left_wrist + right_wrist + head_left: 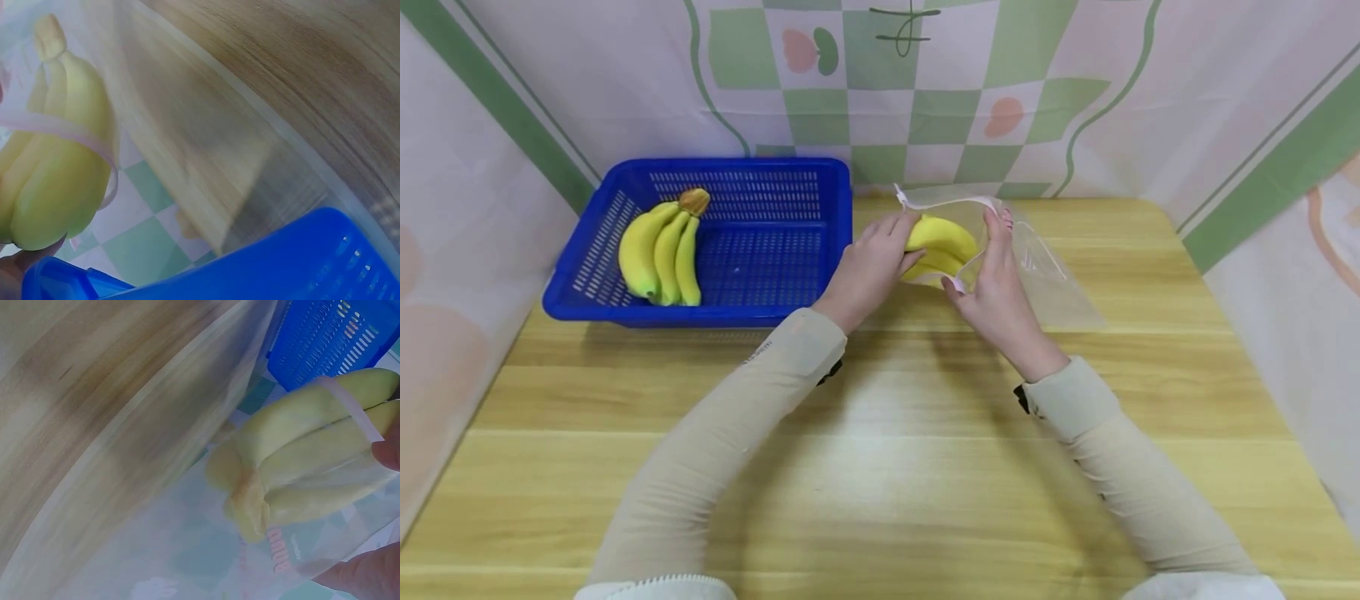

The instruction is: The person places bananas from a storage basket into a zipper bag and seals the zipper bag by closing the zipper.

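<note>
A bunch of yellow bananas (946,242) lies partly inside a clear zip bag (1056,292), stem end first, as the right wrist view shows. My left hand (872,262) grips the bunch by its tips, just outside the bag's mouth. With my right hand (1003,296) I hold the bag's opening, thumb on the near lip and fingers on the far one. The bag's pale zip strip (56,125) loops across the bunch in the left wrist view. Through the film in the right wrist view the banana stem (250,509) shows.
To the left stands a blue plastic basket (760,312) with slotted walls. Another bunch of bananas (662,254) lies in its left half. The wooden table (880,467) ends at a patterned curtain (880,108) behind and at both sides.
</note>
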{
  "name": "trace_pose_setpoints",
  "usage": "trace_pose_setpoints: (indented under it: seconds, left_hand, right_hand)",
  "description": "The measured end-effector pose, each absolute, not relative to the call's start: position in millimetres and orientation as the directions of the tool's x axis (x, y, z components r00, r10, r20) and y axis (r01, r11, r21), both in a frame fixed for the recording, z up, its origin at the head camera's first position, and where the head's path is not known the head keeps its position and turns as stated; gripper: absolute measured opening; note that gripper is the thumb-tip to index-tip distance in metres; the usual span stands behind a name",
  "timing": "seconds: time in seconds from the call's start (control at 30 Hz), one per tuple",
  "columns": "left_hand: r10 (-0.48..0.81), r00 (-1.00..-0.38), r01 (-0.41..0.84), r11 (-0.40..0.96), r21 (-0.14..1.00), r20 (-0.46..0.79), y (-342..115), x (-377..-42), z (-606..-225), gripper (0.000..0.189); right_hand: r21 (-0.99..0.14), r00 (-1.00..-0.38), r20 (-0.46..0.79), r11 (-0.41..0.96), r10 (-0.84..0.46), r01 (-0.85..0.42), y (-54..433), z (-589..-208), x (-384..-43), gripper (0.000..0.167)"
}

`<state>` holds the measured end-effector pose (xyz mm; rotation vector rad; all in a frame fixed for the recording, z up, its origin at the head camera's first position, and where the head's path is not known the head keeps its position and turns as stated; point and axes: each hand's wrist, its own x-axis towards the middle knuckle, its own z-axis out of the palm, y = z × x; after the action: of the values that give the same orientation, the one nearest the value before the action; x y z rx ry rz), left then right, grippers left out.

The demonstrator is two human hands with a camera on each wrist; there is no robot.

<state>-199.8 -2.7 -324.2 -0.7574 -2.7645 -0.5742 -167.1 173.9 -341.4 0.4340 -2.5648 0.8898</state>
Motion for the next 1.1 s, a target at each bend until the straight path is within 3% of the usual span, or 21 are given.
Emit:
trace_pose_setpoints:
  seconds: [0.17, 0.5, 0.8, 1.1]
  left_hand:
    - [0.424, -0.871, 0.490, 0.788, 0.373, 0.250, -1, -202, -325, 0.047]
    - [0.468, -0.857, 0.514, 0.734, 0.445, 0.218, -5, -204, -331, 0.040]
    - [0.524, -0.810, 0.585, 0.758, 0.289, 0.264, -3, -201, -334, 0.038]
    - [0.477, -0.842, 0.540, 0.760, 0.362, 0.253, -1, -201, -335, 0.037]
  right_hand:
    - [-0.500, -0.870, 0.461, 0.759, -0.175, -0.417, 174, -341, -168, 0.091]
    - [-0.511, -0.872, 0.458, 0.752, -0.171, -0.415, 175, -344, -170, 0.091]
    - [-0.541, -0.901, 0.406, 0.754, -0.152, -0.372, 178, -349, -171, 0.089]
    - [-0.545, -0.905, 0.396, 0.754, -0.152, -0.366, 178, -347, -172, 0.089]
